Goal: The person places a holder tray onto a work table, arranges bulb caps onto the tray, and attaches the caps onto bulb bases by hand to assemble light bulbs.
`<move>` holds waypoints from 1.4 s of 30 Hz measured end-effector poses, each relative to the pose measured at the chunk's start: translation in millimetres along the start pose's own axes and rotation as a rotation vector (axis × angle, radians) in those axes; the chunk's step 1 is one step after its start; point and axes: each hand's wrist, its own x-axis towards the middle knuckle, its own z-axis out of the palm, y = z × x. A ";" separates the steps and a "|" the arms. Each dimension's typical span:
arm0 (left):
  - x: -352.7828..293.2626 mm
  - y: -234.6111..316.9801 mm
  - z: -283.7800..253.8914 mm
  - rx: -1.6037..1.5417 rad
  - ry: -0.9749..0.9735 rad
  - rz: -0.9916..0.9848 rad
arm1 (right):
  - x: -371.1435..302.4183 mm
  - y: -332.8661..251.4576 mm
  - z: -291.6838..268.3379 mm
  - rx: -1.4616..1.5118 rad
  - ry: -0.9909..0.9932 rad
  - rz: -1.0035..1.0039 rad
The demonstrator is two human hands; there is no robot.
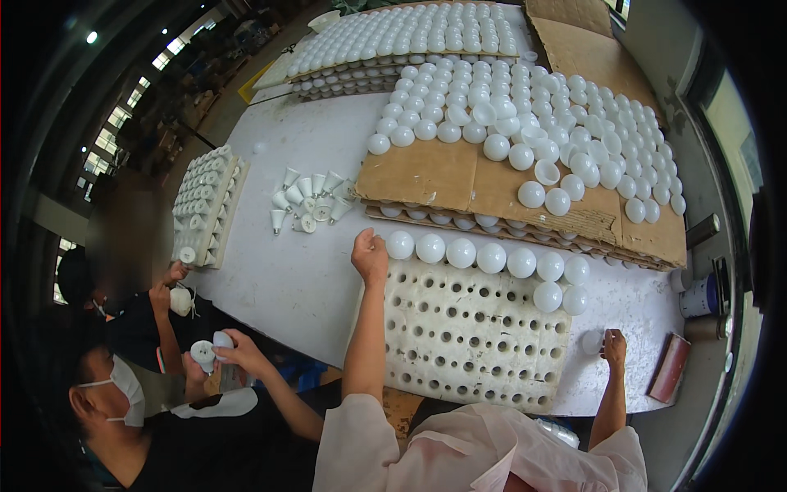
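Observation:
My left hand is by the far left corner of a white holed foam tray. Its fingers are curled, and what they hold, if anything, is hidden. Just right of it begins a row of round white bulb covers along the tray's far edge, with two more in front at the right end. Beyond the tray's right side, low over the white table, my right hand has its fingers at the edge of a translucent white bulb cover and seems to grip it.
Stacked cardboard layers full of bulb covers stand beyond the tray. White bulb bases lie loose at the left, near an upright foam tray. A masked co-worker holds bulb parts. A red box and cans are at the right.

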 end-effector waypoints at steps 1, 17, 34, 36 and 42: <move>20.8 -5.8 -1.5 0.232 -0.005 0.044 | 0.8 14.2 -3.3 0.010 0.056 0.022; 210.2 -132.2 -17.3 1.392 -0.157 0.089 | -92.2 -58.1 38.1 -0.712 -0.028 -0.233; -51.3 47.6 -35.9 -0.549 -0.416 -0.206 | -111.9 -183.6 5.4 0.792 -0.115 -0.289; -114.5 66.9 -26.3 -0.623 -0.697 -0.422 | -122.8 -194.0 10.5 0.827 -0.293 -0.335; -244.2 112.9 28.0 -0.427 -1.383 -0.544 | -150.9 -196.4 12.5 0.738 -0.568 -0.537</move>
